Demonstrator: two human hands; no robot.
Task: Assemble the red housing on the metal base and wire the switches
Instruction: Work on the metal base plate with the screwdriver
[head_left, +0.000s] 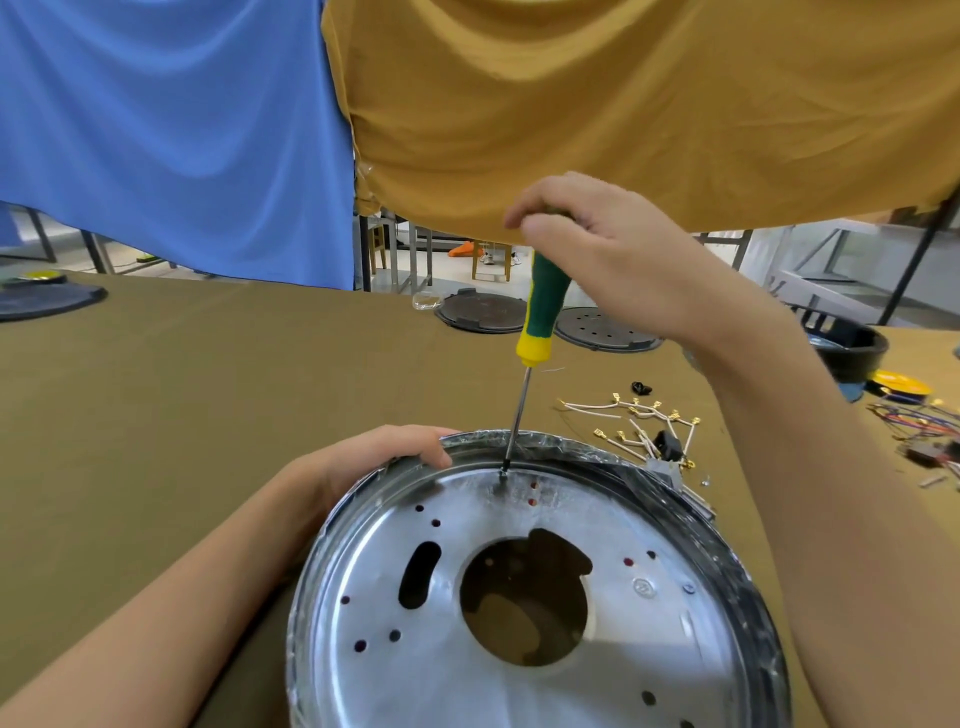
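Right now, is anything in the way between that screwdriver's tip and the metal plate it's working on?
Nothing visible. The right hand holds the screwdriver, and its tip sits directly on a screw near the far rim of the metal base. The left hand grips the rim, off to the side.

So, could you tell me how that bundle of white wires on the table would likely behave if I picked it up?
The white wires look thin and curved, so they would probably flop and dangle. They lie crossed over each other, so several may lift together, tangled. Their small brass terminals suggest little weight, though they could snag.
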